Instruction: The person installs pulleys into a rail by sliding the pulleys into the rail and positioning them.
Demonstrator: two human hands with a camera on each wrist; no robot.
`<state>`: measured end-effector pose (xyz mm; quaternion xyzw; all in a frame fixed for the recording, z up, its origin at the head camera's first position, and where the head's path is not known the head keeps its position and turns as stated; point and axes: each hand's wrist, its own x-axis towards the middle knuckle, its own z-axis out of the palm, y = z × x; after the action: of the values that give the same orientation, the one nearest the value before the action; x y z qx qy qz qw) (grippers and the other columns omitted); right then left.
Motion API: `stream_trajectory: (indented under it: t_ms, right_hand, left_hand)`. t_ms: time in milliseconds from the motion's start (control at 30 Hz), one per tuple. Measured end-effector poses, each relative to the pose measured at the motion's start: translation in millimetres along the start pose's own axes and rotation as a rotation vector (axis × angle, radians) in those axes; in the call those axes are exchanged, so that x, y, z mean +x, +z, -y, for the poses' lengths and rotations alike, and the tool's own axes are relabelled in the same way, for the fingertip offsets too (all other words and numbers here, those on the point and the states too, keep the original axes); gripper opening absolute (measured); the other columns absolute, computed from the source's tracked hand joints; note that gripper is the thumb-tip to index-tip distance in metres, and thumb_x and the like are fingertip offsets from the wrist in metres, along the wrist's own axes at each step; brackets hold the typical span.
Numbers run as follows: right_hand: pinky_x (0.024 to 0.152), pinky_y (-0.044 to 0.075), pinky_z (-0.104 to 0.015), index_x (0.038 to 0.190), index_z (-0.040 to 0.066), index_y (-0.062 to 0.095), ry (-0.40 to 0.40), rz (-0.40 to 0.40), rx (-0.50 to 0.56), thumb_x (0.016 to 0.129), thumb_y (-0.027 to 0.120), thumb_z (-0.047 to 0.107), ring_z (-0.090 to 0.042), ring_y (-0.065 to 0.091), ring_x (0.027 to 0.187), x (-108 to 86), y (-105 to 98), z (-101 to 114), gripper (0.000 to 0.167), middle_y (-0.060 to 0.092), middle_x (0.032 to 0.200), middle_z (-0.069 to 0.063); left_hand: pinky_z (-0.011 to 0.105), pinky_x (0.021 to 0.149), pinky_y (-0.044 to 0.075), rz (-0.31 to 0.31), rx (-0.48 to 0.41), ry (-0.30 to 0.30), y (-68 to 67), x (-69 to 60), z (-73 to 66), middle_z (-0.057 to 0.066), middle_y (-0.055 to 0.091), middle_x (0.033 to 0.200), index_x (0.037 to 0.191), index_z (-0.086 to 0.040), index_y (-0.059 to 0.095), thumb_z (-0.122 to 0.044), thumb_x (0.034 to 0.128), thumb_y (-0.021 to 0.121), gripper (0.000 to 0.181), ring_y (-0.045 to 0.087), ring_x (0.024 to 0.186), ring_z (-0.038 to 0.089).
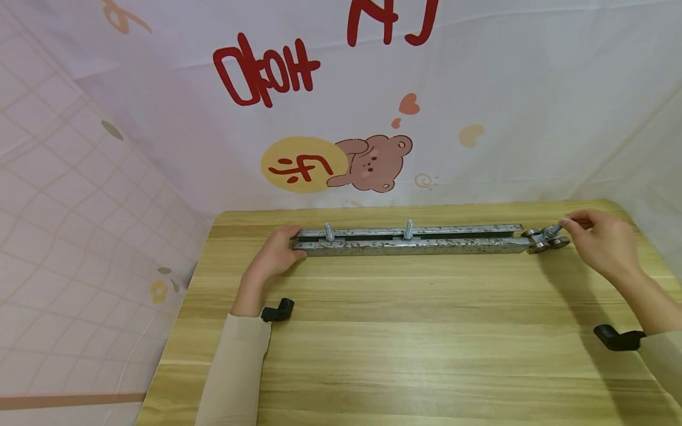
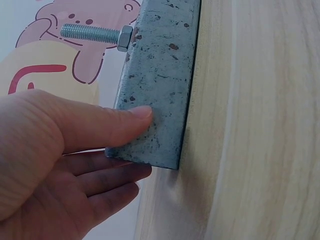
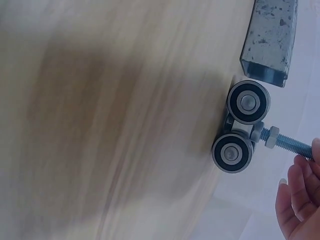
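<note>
A galvanised metal track rail [image 1: 415, 247] with dark rusty specks lies lengthwise across the table, its slot facing up. Two threaded bolts [image 1: 408, 229] stand out of the slot, toward the left half. My left hand [image 1: 274, 251] grips the rail's left end; in the left wrist view its thumb [image 2: 132, 120] lies on the side wall, with the other fingers around the end. At the opposite end, my right hand [image 1: 607, 239] pinches the threaded bolt [image 3: 295, 145] of a roller trolley [image 3: 240, 127]. The trolley's wheels sit right by the rail's open end, a small gap apart in the right wrist view.
The wooden table [image 1: 415, 343] ends at a white printed cloth [image 1: 479, 77] behind the rail. Another cloth [image 1: 80, 207] with a grid pattern hangs on the left. Black wrist mounts [image 1: 618, 338] stick out at both sleeves.
</note>
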<state>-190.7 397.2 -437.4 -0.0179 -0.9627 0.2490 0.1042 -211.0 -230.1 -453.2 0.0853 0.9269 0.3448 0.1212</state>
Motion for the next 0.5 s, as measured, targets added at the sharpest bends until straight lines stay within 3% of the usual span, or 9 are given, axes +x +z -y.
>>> stream_trajectory:
  t_ms: [67,167,367,500]
  right_hand:
    - [0.062,0.037,-0.025,0.121,-0.006,0.07,-0.003,0.0,0.006,0.107,0.061,0.031,0.024,0.034,0.073,1.1,0.9,1.8,0.04,0.071,0.106,-0.03]
    - [0.062,0.037,-0.023,0.121,-0.005,0.07,0.001,0.002,0.009,0.107,0.061,0.03,0.022,0.035,0.074,2.0,2.6,5.3,0.039,0.071,0.107,-0.029]
    - [0.06,0.038,-0.025,0.121,-0.007,0.07,-0.014,0.014,0.007,0.107,0.063,0.03,-0.01,0.056,0.078,3.0,4.8,11.1,0.04,0.071,0.106,-0.031]
    - [0.06,0.038,-0.025,0.119,-0.006,0.07,-0.015,0.011,0.007,0.106,0.064,0.031,0.004,0.051,0.074,3.5,5.7,12.6,0.04,0.072,0.104,-0.029]
  left_hand:
    - [0.053,0.113,0.045,0.001,-0.004,0.0,0.2,-0.2,0.2,0.026,0.043,0.159,0.157,0.007,0.04,-0.003,0.0981,0.073,0.068,0.05,0.14,0.041]
    - [0.053,0.113,0.045,-0.001,-0.005,0.0,0.5,-0.3,0.1,0.026,0.043,0.159,0.157,0.007,0.041,-0.003,0.0979,0.073,0.068,0.05,0.14,0.041]
    - [0.053,0.114,0.044,0.001,-0.002,0.004,0.8,0.4,1.1,0.027,0.044,0.158,0.156,0.008,0.041,-0.003,0.0978,0.073,0.068,0.05,0.141,0.041]
    - [0.053,0.114,0.045,0.001,-0.005,0.004,0.1,0.2,-0.5,0.027,0.044,0.158,0.156,0.008,0.041,-0.002,0.0976,0.073,0.067,0.05,0.14,0.041]
